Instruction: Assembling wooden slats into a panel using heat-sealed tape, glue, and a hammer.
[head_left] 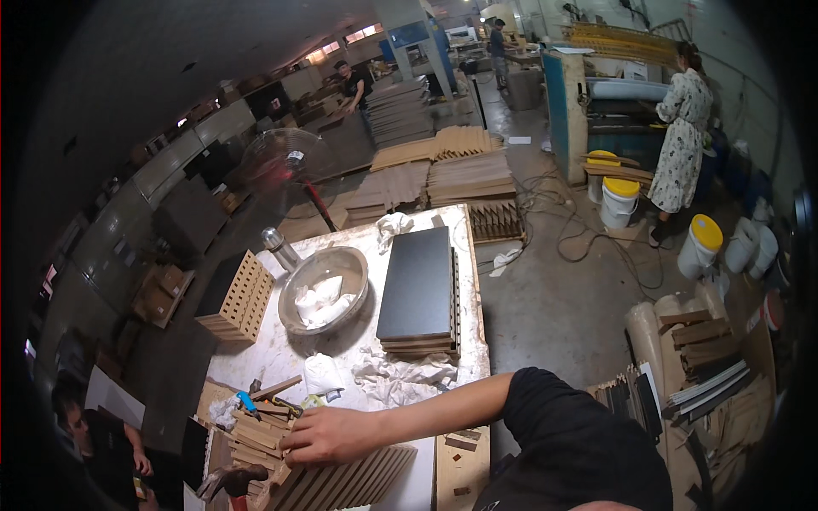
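Observation:
My right hand (328,434) reaches across from the right in a black sleeve. It lies on the near left of the white worktable (281,349), its fingers curled over the far end of a slatted wooden panel (358,481). A heap of short wooden strips (260,430) lies just left of the fingers, with a blue utility knife (249,402) on it. My left hand is not in view.
On the table stand a stack of black panels (417,289), a metal bowl holding white rags (328,289), a steel flask (277,247), a perforated wooden stack (239,298) and loose rags (400,375). A person (94,434) sits at lower left. Yellow-lidded buckets (703,243) and cables lie right.

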A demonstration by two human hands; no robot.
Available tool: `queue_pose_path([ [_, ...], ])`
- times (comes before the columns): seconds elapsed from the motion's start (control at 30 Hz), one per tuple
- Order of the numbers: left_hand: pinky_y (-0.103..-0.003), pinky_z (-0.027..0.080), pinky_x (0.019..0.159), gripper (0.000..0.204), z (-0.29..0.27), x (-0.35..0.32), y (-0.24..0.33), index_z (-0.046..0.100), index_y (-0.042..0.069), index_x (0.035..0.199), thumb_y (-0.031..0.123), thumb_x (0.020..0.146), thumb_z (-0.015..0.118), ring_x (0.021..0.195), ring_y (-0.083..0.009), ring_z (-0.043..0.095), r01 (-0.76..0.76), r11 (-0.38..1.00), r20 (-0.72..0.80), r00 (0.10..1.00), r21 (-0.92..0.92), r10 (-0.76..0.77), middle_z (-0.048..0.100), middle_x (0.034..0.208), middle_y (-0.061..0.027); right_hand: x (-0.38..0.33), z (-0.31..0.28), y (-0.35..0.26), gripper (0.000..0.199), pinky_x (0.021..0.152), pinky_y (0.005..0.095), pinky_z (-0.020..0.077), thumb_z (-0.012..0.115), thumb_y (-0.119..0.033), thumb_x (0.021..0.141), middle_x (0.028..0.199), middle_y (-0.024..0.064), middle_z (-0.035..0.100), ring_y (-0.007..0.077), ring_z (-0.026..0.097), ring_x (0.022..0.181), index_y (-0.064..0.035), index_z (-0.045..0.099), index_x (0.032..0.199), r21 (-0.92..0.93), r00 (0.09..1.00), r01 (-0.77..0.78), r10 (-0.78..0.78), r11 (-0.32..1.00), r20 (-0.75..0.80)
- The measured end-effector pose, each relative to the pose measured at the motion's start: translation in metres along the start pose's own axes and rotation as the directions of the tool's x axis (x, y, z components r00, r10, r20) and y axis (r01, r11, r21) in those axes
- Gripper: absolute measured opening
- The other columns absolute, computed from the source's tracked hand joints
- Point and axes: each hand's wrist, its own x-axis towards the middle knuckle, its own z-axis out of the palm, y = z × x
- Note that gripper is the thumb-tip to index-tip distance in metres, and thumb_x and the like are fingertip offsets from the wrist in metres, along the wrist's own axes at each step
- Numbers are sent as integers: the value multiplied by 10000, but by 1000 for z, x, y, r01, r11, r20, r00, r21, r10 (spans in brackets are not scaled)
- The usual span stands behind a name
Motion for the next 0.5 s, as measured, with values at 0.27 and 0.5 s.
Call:
queue_pose_path([
  [0.27, -357, 477, 524, 326, 1, -1, 5, 578, 68, 1222, 227, 946, 513, 603, -261, 633, -51, 991, -94, 995, -120, 40, 651, 818, -163, -11, -6, -10, 209, 807, 350, 499, 627, -91, 829, 1174, 112, 560, 270, 579, 985, -79, 615, 1038, 353, 974, -162, 208, 922, -95],
  [0.5, -287, 444, 480, 379, 27, 9, -26, 517, 107, 1312, 196, 944, 522, 575, -194, 605, -97, 985, -27, 995, -141, 94, 649, 795, -118, -20, 2, -13, 173, 846, 306, 483, 652, -101, 854, 1043, 104, 640, 210, 618, 983, -28, 621, 1007, 713, 805, -340, 582, 614, -118],
])
